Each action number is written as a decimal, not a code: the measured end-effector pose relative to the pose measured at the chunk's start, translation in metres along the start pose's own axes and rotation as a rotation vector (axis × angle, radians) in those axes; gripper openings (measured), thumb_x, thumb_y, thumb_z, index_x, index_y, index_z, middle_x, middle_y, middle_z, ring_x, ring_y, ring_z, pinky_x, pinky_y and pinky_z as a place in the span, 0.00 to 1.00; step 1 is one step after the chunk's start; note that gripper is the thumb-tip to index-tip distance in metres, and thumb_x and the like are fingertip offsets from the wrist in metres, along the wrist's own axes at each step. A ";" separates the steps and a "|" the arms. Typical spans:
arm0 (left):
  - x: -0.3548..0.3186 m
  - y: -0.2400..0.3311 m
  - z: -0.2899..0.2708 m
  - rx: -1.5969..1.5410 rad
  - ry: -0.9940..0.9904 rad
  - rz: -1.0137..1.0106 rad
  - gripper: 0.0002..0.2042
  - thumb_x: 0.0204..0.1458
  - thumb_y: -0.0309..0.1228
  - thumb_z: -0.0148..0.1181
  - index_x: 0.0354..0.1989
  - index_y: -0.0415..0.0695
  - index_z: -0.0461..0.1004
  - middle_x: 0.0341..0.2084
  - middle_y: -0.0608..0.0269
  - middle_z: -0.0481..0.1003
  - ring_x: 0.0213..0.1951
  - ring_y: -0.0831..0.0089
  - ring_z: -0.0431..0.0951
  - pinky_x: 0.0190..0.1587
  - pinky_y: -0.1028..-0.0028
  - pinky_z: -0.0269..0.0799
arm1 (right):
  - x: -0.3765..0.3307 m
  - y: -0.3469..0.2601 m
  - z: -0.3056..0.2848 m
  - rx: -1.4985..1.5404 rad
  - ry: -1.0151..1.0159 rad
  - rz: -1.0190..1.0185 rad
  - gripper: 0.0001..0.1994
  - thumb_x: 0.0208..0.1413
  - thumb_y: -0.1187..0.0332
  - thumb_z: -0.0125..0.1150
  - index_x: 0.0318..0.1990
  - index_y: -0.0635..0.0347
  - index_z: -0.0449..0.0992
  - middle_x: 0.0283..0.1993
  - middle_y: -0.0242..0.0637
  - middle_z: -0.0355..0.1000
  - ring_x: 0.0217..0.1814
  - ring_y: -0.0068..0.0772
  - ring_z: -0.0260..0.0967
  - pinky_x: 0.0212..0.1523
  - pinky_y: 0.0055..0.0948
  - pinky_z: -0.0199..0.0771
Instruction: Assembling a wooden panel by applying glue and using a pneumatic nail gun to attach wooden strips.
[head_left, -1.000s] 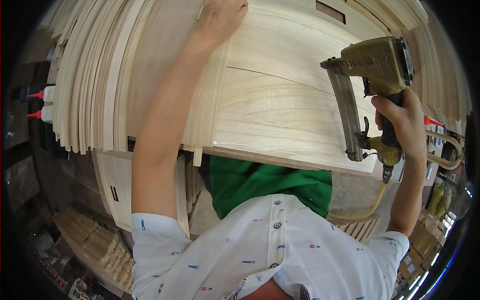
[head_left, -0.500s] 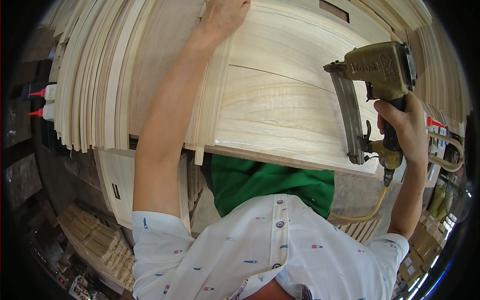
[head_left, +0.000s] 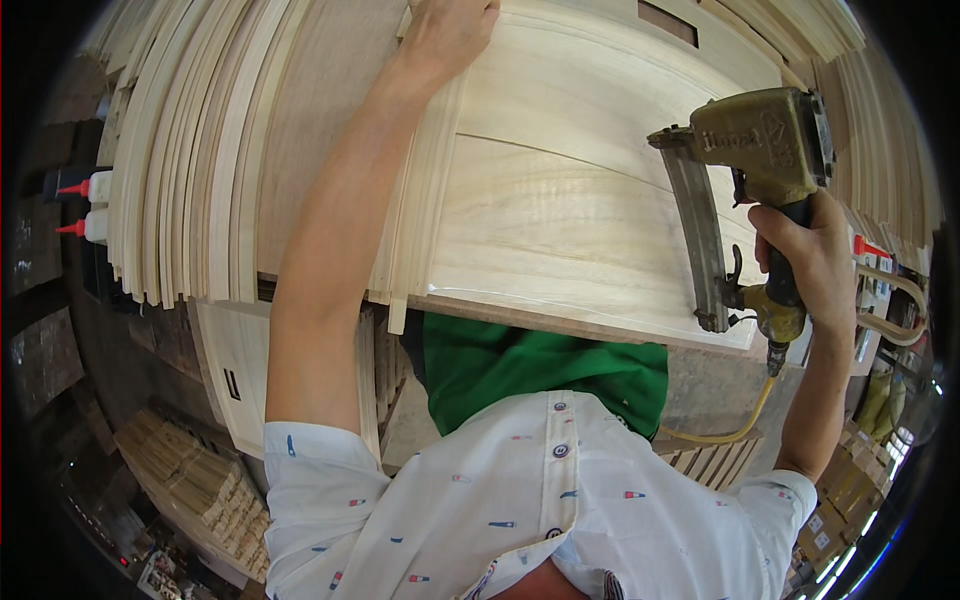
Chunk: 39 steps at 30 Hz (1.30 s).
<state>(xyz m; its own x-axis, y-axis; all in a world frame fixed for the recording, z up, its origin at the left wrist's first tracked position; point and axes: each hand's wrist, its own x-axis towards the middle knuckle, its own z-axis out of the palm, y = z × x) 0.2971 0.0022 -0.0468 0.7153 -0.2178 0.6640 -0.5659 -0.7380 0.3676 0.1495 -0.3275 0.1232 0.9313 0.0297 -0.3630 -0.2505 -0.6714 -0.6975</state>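
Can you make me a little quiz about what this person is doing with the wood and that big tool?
1. True or false: the right hand grips the olive-coloured nail gun by its handle.
2. Where is the left hand? A) on the glue bottles B) at the far end of the thin wood strips C) on the hose
3. Fill in: a yellowish ____ hangs from the bottom of the nail gun's handle.

Key: 1 true; 2 B; 3 hose.
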 end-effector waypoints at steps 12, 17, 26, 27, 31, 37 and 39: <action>-0.048 0.043 -0.069 -0.080 -0.583 -0.388 0.33 0.45 0.31 0.63 0.64 0.51 0.65 0.68 0.50 0.53 0.71 0.54 0.46 0.70 0.60 0.47 | 0.003 0.013 -0.001 0.074 0.052 0.150 0.12 0.46 0.71 0.66 0.33 0.70 0.71 0.21 0.34 0.70 0.21 0.20 0.66 0.23 0.21 0.65; -0.052 0.043 -0.075 -0.045 -0.613 -0.402 0.36 0.45 0.29 0.60 0.67 0.52 0.58 0.69 0.51 0.50 0.71 0.53 0.44 0.70 0.58 0.45 | 0.004 0.015 0.004 0.089 0.043 0.146 0.11 0.45 0.72 0.67 0.33 0.70 0.73 0.21 0.34 0.70 0.20 0.21 0.66 0.22 0.21 0.64; -0.045 0.052 -0.084 -0.040 -0.605 -0.376 0.35 0.48 0.30 0.60 0.68 0.47 0.56 0.68 0.44 0.49 0.71 0.48 0.42 0.70 0.56 0.44 | -0.001 0.011 0.000 0.096 0.101 0.104 0.10 0.45 0.72 0.66 0.33 0.69 0.75 0.21 0.33 0.70 0.21 0.21 0.66 0.22 0.22 0.64; -0.047 0.050 -0.080 -0.061 -0.576 -0.351 0.35 0.48 0.30 0.60 0.68 0.47 0.56 0.68 0.44 0.49 0.71 0.48 0.42 0.70 0.56 0.44 | -0.001 0.007 -0.001 0.057 0.131 0.092 0.11 0.45 0.71 0.66 0.33 0.69 0.75 0.21 0.33 0.70 0.20 0.20 0.66 0.22 0.22 0.64; -0.055 0.054 -0.078 -0.117 -0.520 -0.408 0.34 0.49 0.30 0.60 0.67 0.45 0.57 0.68 0.46 0.49 0.70 0.50 0.46 0.70 0.59 0.46 | 0.010 -0.016 -0.003 0.013 0.027 0.067 0.12 0.46 0.69 0.64 0.34 0.70 0.73 0.20 0.32 0.70 0.20 0.20 0.66 0.22 0.23 0.64; -0.074 0.018 -0.074 -0.139 -0.226 -0.506 0.30 0.50 0.31 0.60 0.64 0.41 0.62 0.65 0.47 0.56 0.67 0.52 0.55 0.66 0.60 0.53 | 0.061 -0.062 0.002 0.050 -0.007 -0.236 0.14 0.49 0.68 0.63 0.37 0.70 0.71 0.24 0.35 0.70 0.20 0.22 0.69 0.22 0.24 0.70; -0.075 0.012 -0.068 -0.075 -0.193 -0.452 0.29 0.51 0.31 0.61 0.62 0.40 0.63 0.63 0.47 0.60 0.65 0.53 0.59 0.65 0.60 0.56 | 0.089 -0.074 0.005 0.043 -0.014 -0.345 0.13 0.50 0.66 0.61 0.35 0.71 0.73 0.24 0.37 0.71 0.20 0.25 0.71 0.22 0.25 0.72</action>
<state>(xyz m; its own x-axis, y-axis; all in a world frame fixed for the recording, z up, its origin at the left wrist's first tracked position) 0.2091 0.0532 -0.0483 0.9548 -0.0055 0.2973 -0.2040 -0.7396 0.6414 0.2496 -0.2712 0.1395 0.9594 0.2600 -0.1094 0.0677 -0.5884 -0.8057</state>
